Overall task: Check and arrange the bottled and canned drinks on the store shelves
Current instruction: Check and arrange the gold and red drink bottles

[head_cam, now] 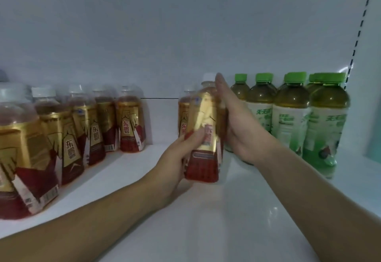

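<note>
White shelf (206, 220) and a white back wall (165, 35) are filling the picture. Near the middle of the shelf, one gold and red bottle (204, 138) is being held between two bare hands. The left hand (177, 158) is being wrapped around the low part of this bottle, with its fingers (195, 136) pressed on the label. The right hand (237, 121) is being laid flat and open against the right side of the bottle, with its fingertips up by the white cap. The bottle is being kept upright; whether its bottom is touching the shelf cannot be told.

Just behind the held bottle, a second gold and red bottle (183, 115) is being partly hidden.

Toward the left edge of the shelf, a row of gold and red bottles (68, 136) is being stood in a line that runs from the front corner back to the wall. A bare gap is being left between this row and the held bottle.

Toward the right edge of the shelf, green-capped bottles (292, 117) of yellow-green drink are being stood close together, just beside the right hand. A slotted shelf post (358, 35) is being seen above them.
</note>
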Motion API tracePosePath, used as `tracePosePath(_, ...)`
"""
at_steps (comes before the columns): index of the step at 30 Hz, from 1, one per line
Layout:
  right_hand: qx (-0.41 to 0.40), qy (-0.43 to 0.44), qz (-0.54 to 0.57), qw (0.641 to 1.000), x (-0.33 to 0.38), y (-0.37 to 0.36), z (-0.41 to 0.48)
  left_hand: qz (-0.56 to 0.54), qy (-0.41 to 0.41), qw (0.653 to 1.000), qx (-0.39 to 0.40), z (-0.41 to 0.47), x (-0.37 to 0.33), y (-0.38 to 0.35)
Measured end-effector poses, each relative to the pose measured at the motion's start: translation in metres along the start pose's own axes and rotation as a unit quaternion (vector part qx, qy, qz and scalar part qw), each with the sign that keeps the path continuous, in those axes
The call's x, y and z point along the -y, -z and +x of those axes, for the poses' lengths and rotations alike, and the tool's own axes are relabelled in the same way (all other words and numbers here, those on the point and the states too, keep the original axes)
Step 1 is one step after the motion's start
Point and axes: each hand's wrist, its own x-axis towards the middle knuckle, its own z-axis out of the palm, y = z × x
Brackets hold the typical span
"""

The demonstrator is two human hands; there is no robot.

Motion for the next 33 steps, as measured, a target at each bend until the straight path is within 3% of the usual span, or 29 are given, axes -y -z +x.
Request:
tracePosePath(4, 0.053, -0.022, -0.020, 0.998, -0.008, 0.002, -0.002, -0.138, 0.064, 0.988, 0.013, -0.005, -0.013, 0.005)
tracePosePath(11, -0.046, 0.052, -0.031, 0.997, -0.012, -0.009, 0.000, -0.069, 0.008, 0.995, -0.072, -0.002, -0.012, 0.009)
tracePosePath(16, 0.051, -0.022, 0.077, 0.996, -0.009, -0.009, -0.005, -0.121, 0.076, 0.989, 0.025, -0.007, -0.014, 0.007)
tracePosePath(21, -0.069, 0.050, 0.045, 0.995, -0.013, -0.010, 0.001, 0.024, -0.011, 0.999, -0.019, -0.004, -0.012, 0.002)
tracePosePath(23, -0.061, 0.045, 0.060, 0.995, -0.015, -0.010, 0.003, 0.048, -0.018, 0.998, -0.028, -0.003, -0.009, 0.002)
tracePosePath(26, 0.025, -0.025, 0.075, 0.997, -0.012, -0.011, -0.004, -0.066, 0.056, 0.996, -0.030, -0.004, -0.011, 0.008)
tracePosePath(28, 0.041, -0.050, 0.080, 0.995, -0.010, -0.009, -0.007, -0.126, 0.105, 0.986, 0.004, -0.007, -0.015, 0.012)
tracePosePath(31, -0.011, 0.001, 0.073, 0.997, -0.012, -0.010, -0.005, -0.067, 0.073, 0.995, -0.015, -0.003, -0.011, 0.013)
tracePosePath(33, -0.084, 0.059, 0.004, 0.995, -0.013, -0.012, -0.003, 0.006, 0.028, 0.999, -0.033, -0.002, -0.009, 0.008)
